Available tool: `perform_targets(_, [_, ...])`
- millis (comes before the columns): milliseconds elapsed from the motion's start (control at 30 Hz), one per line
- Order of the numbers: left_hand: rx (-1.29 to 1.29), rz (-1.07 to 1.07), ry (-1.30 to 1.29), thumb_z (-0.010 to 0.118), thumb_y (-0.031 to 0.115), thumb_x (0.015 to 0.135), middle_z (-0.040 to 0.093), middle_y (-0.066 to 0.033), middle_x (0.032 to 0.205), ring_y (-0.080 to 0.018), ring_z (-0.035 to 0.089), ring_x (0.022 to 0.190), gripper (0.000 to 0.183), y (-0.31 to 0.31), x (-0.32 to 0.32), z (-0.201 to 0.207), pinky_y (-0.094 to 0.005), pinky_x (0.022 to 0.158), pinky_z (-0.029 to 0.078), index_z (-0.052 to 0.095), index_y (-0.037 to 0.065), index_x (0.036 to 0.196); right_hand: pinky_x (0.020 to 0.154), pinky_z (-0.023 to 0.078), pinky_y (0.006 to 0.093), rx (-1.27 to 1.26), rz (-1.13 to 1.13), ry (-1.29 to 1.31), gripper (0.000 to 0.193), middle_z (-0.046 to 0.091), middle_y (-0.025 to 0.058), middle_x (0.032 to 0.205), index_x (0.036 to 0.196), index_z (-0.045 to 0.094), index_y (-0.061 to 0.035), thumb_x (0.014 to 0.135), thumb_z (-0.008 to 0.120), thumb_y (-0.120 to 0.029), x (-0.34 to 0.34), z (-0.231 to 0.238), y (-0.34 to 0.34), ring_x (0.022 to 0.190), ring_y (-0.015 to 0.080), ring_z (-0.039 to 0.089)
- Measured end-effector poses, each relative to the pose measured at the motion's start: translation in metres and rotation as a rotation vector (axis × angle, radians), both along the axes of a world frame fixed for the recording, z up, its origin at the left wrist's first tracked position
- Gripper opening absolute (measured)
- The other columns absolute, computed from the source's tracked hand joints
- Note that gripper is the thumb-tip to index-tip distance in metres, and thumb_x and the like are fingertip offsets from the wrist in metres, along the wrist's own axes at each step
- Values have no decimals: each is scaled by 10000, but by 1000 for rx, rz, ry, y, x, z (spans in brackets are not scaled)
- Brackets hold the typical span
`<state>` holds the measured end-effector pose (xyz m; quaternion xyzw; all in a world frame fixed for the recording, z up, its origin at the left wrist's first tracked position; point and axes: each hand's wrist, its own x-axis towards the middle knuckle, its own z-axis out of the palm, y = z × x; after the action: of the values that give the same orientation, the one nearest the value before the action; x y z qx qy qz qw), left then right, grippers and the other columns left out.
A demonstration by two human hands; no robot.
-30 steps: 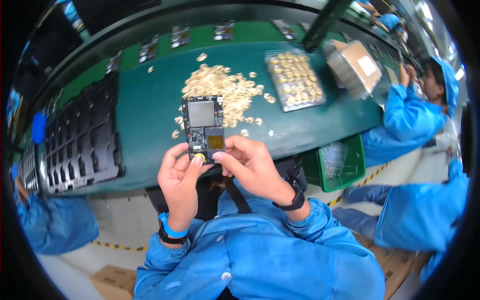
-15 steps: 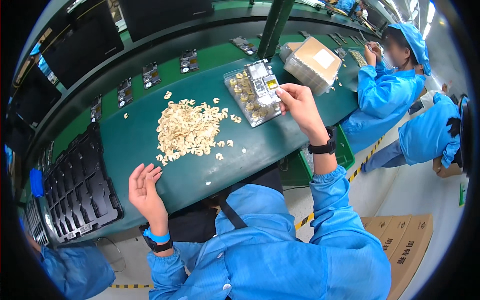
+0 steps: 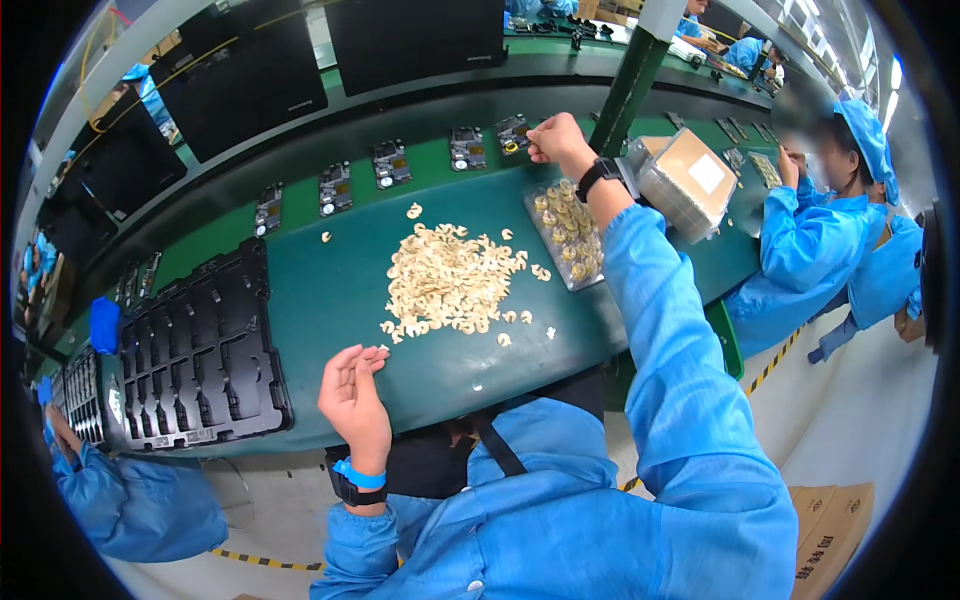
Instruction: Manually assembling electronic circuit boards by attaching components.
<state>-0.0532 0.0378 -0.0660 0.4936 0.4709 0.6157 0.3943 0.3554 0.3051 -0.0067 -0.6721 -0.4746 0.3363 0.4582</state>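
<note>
My right hand (image 3: 560,142) reaches to the far green strip, fingers pinched at the right edge of a small circuit board (image 3: 512,136) with a yellow ring on it. The board appears to rest on the strip; the fingertips partly cover its edge. Below my right forearm lies a clear plastic tray (image 3: 586,283) of round, yellowish parts, partly hidden by the wrist. My left hand (image 3: 357,405) holds nothing; its fingers are apart and loosely curled, palm turned up, just in front of a heap of cream-coloured C-shaped pieces (image 3: 450,280).
Several more circuit boards (image 3: 391,163) line the strip. Black moulded trays (image 3: 205,360) stand at left. A cardboard-topped stack of clear trays (image 3: 685,185) is beside a green post (image 3: 632,90). A co-worker in blue (image 3: 810,235) sits at right. Brown cartons (image 3: 835,540) stand on the floor.
My right hand has carried the circuit board from above the clear tray to the far strip. The view has shifted, so the heap sits further right. My left hand stays loosely open.
</note>
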Motion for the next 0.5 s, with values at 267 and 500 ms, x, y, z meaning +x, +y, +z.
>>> perform_targets(267, [22,43,-14,522,-37,1050,729,-181,1038,-244,739,987,158,-2,-3,-1,-356,894,596,604,-76,1180,901,614,480,112,-188,-1023,208,676,274,1178,1075,734,-5,924,717,-147,-40,-19,30,1087,412,714])
perform_targets(500, [47,27,46,539,-33,1049,724,-186,1018,-250,743,954,133,-2,2,-3,-343,855,604,604,-80,1156,1032,535,509,-98,-178,-795,531,614,284,1286,1300,560,-30,852,783,-204,-108,-34,55,1218,429,636])
